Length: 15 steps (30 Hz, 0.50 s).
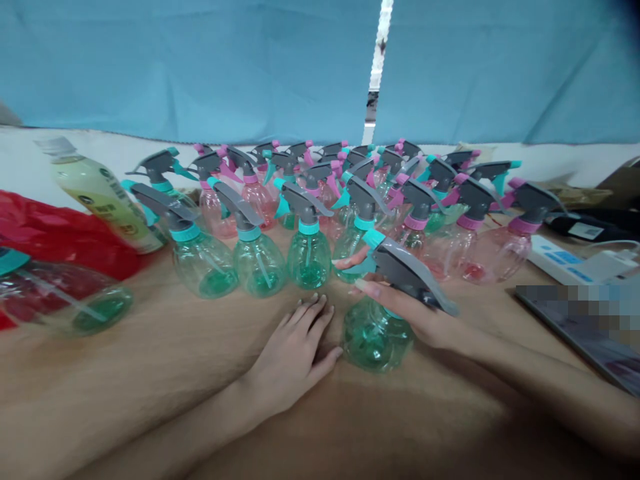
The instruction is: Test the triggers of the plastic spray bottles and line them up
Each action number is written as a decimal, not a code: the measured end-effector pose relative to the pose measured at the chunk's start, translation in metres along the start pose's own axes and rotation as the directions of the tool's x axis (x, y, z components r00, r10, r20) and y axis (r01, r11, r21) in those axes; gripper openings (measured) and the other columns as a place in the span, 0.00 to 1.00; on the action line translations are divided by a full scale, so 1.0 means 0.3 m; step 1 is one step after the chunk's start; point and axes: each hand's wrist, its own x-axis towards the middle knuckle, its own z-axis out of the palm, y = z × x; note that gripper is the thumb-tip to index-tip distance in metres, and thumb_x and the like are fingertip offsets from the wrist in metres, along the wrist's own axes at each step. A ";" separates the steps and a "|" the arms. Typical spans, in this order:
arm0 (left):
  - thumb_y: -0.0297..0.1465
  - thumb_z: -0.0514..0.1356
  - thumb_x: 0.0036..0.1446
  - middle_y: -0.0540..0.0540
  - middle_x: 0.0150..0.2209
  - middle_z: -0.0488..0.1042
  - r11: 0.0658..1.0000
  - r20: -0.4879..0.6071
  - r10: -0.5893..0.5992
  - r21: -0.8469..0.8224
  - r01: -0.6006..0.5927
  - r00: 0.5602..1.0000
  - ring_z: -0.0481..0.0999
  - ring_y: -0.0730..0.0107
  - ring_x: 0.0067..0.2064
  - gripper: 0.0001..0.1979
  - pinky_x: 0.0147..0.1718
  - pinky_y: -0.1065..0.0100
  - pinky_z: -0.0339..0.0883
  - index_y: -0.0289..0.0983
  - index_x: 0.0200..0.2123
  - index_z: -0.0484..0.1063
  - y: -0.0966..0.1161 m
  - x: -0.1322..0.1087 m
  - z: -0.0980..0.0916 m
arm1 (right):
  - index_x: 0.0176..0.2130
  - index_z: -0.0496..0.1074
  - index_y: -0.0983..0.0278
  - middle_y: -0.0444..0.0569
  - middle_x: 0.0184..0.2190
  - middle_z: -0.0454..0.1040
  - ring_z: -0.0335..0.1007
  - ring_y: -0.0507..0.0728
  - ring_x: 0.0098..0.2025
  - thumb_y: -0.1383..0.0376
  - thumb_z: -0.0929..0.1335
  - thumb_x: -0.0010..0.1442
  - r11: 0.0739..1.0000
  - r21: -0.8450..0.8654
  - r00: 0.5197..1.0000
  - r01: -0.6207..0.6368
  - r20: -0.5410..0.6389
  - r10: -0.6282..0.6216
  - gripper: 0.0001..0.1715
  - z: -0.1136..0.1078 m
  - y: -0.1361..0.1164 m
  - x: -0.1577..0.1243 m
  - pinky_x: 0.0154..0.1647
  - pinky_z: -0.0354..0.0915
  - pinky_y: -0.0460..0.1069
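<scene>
As I steer from afar, my right hand curls its fingers round the neck of a near green spray bottle, maybe for an easy grip, while my left hand rests left of it on the tabletop, fingers a bit spread.

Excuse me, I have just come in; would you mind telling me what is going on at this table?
A person has a green spray bottle in the right hand, held around the neck beneath its grey head. The left hand lies palm down on the table, next to that bottle. Behind the hands, more green spray bottles and pink ones stand crowded together, and another green one is at the far left.
</scene>
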 end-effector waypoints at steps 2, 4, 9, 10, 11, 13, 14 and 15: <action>0.43 0.52 0.66 0.36 0.63 0.61 1.000 0.001 0.004 0.001 -0.004 1.000 0.59 0.52 0.64 0.28 0.59 0.52 0.56 0.31 0.62 0.58 -0.001 0.000 0.000 | 0.45 0.70 0.56 0.42 0.29 0.69 0.65 0.52 0.27 0.56 0.67 0.62 0.999 0.039 0.999 -0.024 0.023 0.023 0.12 -0.002 0.002 0.002 0.34 0.67 0.50; 0.43 0.52 0.66 0.36 0.63 0.61 1.000 -0.004 0.008 0.002 -0.008 1.000 0.59 0.52 0.64 0.28 0.59 0.52 0.56 0.32 0.62 0.58 -0.002 -0.001 0.001 | 0.45 0.69 0.56 0.43 0.34 0.70 0.66 0.53 0.30 0.56 0.67 0.62 0.998 0.050 0.999 -0.023 0.034 0.022 0.12 -0.005 -0.001 0.004 0.35 0.67 0.50; 0.44 0.52 0.66 0.36 0.64 0.60 1.000 -0.014 0.007 -0.002 -0.007 1.000 0.59 0.52 0.64 0.27 0.59 0.52 0.57 0.33 0.62 0.58 -0.005 -0.003 0.004 | 0.41 0.68 0.57 0.40 0.25 0.64 0.59 0.51 0.23 0.57 0.66 0.63 0.999 -0.009 0.996 -0.047 0.075 0.047 0.08 -0.012 -0.024 0.011 0.33 0.65 0.50; 0.43 0.52 0.66 0.36 0.64 0.60 1.000 -0.016 0.005 -0.005 -0.006 1.000 0.59 0.52 0.64 0.27 0.59 0.52 0.57 0.34 0.62 0.58 -0.005 -0.003 0.004 | 0.39 0.68 0.57 0.40 0.25 0.63 0.58 0.51 0.23 0.57 0.66 0.63 0.999 -0.012 0.997 -0.040 0.073 0.041 0.07 -0.013 -0.029 0.013 0.33 0.65 0.50; 0.43 0.52 0.66 0.36 0.63 0.60 1.000 -0.017 0.005 -0.007 -0.005 1.000 0.59 0.52 0.64 0.27 0.58 0.51 0.57 0.34 0.62 0.58 -0.005 -0.003 0.005 | 0.38 0.68 0.57 0.40 0.25 0.63 0.58 0.51 0.23 0.57 0.65 0.63 1.000 -0.012 0.998 -0.026 0.063 0.027 0.07 -0.014 -0.034 0.014 0.32 0.65 0.50; 0.43 0.51 0.66 0.36 0.63 0.61 1.000 -0.021 0.006 -0.009 -0.006 1.000 0.60 0.51 0.64 0.27 0.58 0.51 0.57 0.34 0.62 0.58 -0.005 -0.003 0.005 | 0.37 0.67 0.57 0.41 0.25 0.62 0.58 0.52 0.24 0.57 0.65 0.63 1.000 -0.024 0.999 -0.005 0.051 0.006 0.07 -0.016 -0.044 0.016 0.32 0.64 0.50; 0.43 0.51 0.66 0.35 0.63 0.61 1.000 -0.023 0.008 -0.009 -0.008 1.000 0.60 0.51 0.63 0.27 0.58 0.51 0.57 0.34 0.62 0.58 -0.004 -0.003 0.005 | 0.36 0.67 0.57 0.41 0.24 0.61 0.58 0.52 0.24 0.57 0.65 0.63 0.999 -0.037 0.999 -0.003 0.049 0.005 0.07 -0.016 -0.047 0.017 0.31 0.63 0.50; 0.43 0.51 0.66 0.35 0.63 0.61 1.000 -0.024 0.008 -0.008 -0.008 1.000 0.60 0.51 0.63 0.27 0.59 0.51 0.57 0.34 0.62 0.58 -0.004 -0.003 0.004 | 0.35 0.67 0.57 0.41 0.24 0.61 0.58 0.52 0.24 0.57 0.65 0.63 0.999 -0.050 0.999 -0.005 0.049 0.008 0.07 -0.017 -0.049 0.017 0.31 0.63 0.50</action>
